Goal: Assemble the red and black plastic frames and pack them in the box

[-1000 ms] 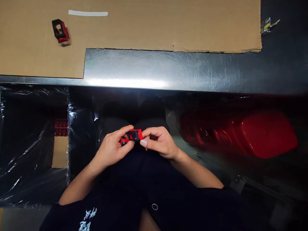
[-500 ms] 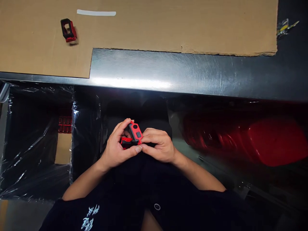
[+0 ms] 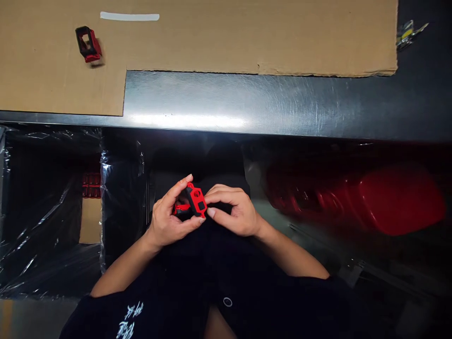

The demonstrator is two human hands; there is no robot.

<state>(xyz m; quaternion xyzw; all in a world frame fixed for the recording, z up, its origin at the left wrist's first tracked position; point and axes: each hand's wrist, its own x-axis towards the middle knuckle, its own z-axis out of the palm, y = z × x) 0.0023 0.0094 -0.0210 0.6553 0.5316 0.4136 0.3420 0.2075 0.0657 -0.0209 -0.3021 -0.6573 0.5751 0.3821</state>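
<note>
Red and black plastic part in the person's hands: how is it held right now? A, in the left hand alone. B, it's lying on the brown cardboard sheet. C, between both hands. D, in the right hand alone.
C. The red and black plastic part sits gripped between the fingers of the left hand and the right hand.

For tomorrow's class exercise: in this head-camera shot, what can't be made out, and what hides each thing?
Head view, all items:
The red-and-black part: much of it is hidden by the left hand and right hand.
The red stacked items: dim behind clear plastic film.
The large red object: blurred, its kind unclear.
The small yellow-and-metal item: too small to identify.
</note>
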